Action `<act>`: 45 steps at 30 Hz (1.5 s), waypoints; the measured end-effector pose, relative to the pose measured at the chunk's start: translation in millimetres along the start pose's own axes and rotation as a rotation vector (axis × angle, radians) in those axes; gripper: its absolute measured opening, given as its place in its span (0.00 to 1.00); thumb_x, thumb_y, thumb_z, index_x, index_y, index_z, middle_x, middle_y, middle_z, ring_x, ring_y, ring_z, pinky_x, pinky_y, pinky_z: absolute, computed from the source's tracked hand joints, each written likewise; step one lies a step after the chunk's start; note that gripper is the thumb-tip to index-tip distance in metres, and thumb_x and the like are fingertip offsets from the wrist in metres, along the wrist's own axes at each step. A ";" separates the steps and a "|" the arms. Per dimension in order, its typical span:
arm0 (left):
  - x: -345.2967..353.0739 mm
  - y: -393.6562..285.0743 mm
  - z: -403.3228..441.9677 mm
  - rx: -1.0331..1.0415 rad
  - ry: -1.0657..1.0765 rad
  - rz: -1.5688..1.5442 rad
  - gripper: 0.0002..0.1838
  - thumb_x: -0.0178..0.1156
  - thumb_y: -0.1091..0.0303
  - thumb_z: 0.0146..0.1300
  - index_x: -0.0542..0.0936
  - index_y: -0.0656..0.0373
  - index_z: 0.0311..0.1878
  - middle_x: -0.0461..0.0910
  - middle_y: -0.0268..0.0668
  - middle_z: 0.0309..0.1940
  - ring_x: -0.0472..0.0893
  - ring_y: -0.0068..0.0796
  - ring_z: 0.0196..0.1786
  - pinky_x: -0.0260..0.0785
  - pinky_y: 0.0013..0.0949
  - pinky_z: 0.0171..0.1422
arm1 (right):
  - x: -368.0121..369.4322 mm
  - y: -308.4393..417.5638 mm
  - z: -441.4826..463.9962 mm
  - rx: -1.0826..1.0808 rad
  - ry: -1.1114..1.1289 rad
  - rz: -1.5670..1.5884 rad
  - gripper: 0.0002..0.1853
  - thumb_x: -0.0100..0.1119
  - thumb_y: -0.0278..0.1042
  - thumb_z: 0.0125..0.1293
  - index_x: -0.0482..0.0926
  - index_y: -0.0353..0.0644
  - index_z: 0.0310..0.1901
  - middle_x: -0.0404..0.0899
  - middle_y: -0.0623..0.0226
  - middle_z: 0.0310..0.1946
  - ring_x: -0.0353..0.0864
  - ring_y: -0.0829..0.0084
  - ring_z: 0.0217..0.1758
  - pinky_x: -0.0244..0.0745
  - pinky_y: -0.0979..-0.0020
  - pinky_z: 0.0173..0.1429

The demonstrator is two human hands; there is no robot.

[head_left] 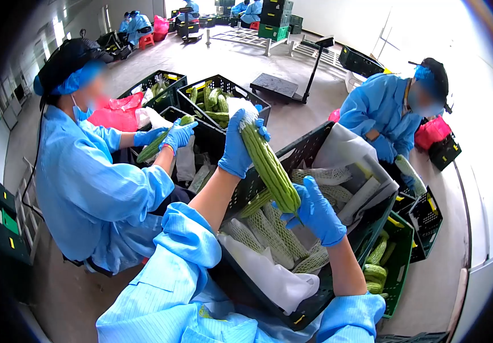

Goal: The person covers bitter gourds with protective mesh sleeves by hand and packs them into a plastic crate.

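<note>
A long green bitter gourd (270,167) slants across the middle of the view above a crate. My left hand (236,147), in a blue glove, is closed around its upper end, where a bunched white foam net (250,116) sits. My right hand (319,216), also gloved, is at the lower tip with thumb and fingers apart; some fingers pass behind the gourd, and whether they press on it I cannot tell. Below both hands, the dark crate (310,307) lined with white sheet (269,280) holds several netted gourds (283,235).
At left, a co-worker (95,188) holds a gourd; another co-worker (380,108) bends over a netted gourd at right. Crates of bare gourds stand behind (215,100) and at right (378,266). A platform scale (280,86) stands on the floor beyond.
</note>
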State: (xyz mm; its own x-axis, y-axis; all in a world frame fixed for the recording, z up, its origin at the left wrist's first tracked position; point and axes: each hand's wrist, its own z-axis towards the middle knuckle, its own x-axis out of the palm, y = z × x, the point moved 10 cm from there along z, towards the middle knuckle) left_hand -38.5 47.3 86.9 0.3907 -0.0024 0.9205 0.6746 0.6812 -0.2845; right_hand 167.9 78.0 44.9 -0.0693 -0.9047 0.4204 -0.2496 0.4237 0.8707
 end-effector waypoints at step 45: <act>-3.2 106.8 -69.3 -1.044 0.214 1.333 0.26 0.59 0.44 0.65 0.85 0.61 0.48 0.85 0.44 0.31 0.85 0.32 0.30 0.80 0.30 0.37 | -78.9 61.6 -52.8 -0.712 -0.969 -0.402 0.32 0.73 0.31 0.59 0.69 0.39 0.64 0.74 0.70 0.44 0.74 0.82 0.41 0.72 0.81 0.45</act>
State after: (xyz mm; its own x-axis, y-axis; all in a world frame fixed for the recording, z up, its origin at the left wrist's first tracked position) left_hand 75.7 69.3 35.0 0.9940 -0.0210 -0.1072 -0.1055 -0.4400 -0.8918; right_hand 208.9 177.8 78.9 -0.8607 -0.5091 -0.0008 0.1348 -0.2294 0.9640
